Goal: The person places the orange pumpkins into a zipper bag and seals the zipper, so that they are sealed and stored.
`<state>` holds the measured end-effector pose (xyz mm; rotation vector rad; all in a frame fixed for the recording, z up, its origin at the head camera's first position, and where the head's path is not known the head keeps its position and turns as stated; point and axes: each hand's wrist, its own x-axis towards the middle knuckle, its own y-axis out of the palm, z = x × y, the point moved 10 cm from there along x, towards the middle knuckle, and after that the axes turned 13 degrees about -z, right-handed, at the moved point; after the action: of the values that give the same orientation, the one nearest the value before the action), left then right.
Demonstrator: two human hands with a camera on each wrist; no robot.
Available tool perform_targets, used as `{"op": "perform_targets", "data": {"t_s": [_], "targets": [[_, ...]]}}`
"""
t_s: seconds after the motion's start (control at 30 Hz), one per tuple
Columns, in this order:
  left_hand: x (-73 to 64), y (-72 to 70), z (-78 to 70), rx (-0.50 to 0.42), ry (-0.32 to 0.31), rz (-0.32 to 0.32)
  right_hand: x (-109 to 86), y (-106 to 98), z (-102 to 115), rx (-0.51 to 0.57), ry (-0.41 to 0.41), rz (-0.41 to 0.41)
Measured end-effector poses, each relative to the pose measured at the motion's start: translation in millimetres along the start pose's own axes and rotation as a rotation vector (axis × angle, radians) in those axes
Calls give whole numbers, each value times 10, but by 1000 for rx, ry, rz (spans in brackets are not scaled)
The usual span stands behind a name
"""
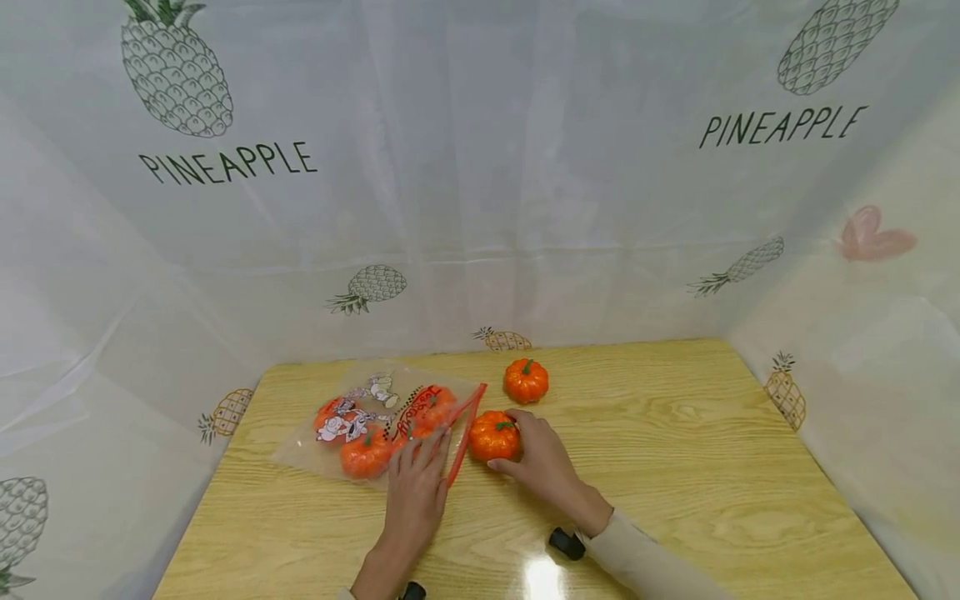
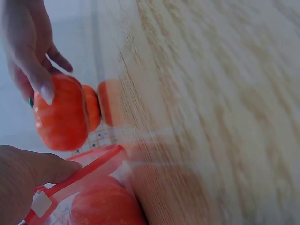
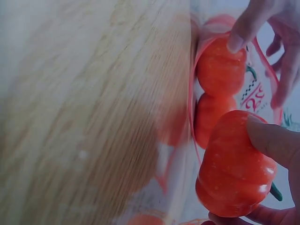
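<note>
My right hand grips a small orange toy pumpkin with a green stem, thumb on one side and fingers on the other. In the right wrist view this pumpkin is held just outside the mouth of a clear zip bag with a red edge. My left hand pinches the bag's mouth; in the left wrist view the thumb lies along the red edge. Several pumpkins lie inside the bag, partly hidden by its print and by the left hand.
Another orange pumpkin sits on the wood-grain table, behind the held one. Pale sheeting printed with pineapples hangs along the back and both sides. A black wrist device is by the right sleeve.
</note>
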<state>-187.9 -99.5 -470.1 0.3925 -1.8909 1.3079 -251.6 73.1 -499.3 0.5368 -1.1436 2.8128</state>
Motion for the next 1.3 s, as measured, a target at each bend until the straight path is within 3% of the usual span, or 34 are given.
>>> {"op": "perform_targets", "data": {"t_s": [0.3,0.8,1.13,1.3], "targets": [[25,39,-9,24,-9,41,132,220,85,-29,-15,11],[-6,64,2,22,-14,48,226,540,185,-71,-5,-31],[-25,58,7,27,-5,36,147,470,240,-68,-58,-62],[-13,21,-5,27,14,0,128,391,184,-124,-15,-100]]}}
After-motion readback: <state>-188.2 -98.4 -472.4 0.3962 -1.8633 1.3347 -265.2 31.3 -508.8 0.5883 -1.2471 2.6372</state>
